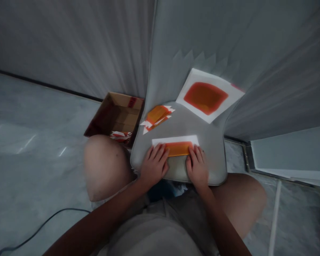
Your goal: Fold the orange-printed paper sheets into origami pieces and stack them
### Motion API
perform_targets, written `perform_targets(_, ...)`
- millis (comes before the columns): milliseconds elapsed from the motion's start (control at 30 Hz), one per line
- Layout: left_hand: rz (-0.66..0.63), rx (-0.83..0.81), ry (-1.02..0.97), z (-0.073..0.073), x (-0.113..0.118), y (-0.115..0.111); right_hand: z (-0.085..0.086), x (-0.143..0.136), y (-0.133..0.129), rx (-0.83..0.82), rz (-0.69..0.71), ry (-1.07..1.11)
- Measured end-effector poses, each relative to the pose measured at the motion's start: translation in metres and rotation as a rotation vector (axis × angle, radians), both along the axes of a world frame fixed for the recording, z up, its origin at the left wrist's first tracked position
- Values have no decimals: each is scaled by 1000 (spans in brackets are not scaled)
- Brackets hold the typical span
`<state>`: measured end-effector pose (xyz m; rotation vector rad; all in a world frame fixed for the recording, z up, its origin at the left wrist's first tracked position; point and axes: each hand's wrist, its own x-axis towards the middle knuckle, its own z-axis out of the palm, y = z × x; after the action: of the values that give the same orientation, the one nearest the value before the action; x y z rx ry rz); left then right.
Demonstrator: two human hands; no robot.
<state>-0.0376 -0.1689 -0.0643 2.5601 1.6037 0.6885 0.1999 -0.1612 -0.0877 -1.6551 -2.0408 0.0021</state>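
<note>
Head view: looked down between the left knee (104, 167) and the right knee (245, 195) onto a grey padded seat (213, 156), with a strip of orange-and-white paper (178, 149) lying flat near its front edge, crosswise. Laid the left grip (154, 165) over the left end of the strip, fingers side by side on top and thumb held apart toward the near side, not closed around anything. Set the right grip (199, 170) over the right end in much the same way, fingertips down on the paper, thumb spread and likewise unclosed. Could not tell of any pinch under the near edge. Left the orange middle of the strip uncovered between the fingers, with a white border along the far side. Saw farther back, on the left of the seat, a small pile of folded orange-and-white pieces (158, 116), overlapping, pointed white corners sticking out. Saw at the back right a white sheet (206, 96) with a large rounded red-orange patch, seemingly tilted against the backrest (197, 32), well apart from both grips. Found an open cardboard box (120, 100) on the floor (42, 170) just left of the seat, red-and-white pieces (120, 135) inside, its near part hidden behind the left knee. Made out a dark cable (64, 209) curving across the floor at lower left.
</note>
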Motion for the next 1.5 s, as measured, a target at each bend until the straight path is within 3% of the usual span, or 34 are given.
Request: perform_targets(1500, 20, 25, -8, -3, 0, -1, 2, -1, 1, -27, -2, -17)
